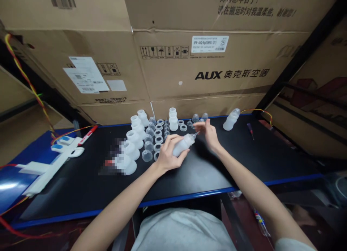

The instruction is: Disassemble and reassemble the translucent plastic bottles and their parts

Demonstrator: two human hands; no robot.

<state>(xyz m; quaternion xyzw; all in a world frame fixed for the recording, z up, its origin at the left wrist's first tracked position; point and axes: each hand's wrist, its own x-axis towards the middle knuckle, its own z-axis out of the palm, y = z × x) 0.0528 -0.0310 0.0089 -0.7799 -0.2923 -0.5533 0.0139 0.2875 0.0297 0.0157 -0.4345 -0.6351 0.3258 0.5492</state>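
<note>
My left hand (171,152) is wrapped around a translucent white baby bottle (181,145), tilted so that its top points to the right. A clear teat (195,135) sits at the bottle's mouth. Close by the teat, my right hand (208,134) has its fingers spread and nothing visible in them; it is slightly blurred. Left of my hands stand several bottle bodies (135,138) in a row. Beside them lie columns of clear dome caps (148,145), ring collars (158,132) and small teats (166,128), some hidden behind my left hand.
At the back stand another bottle body (172,119) and, farther right, a capped bottle (232,119). A screwdriver (250,131) lies right of it. On the left are a power strip (51,167) and a red-and-white marker (88,135). A cardboard wall (168,73) closes off the black table's (206,171) rear.
</note>
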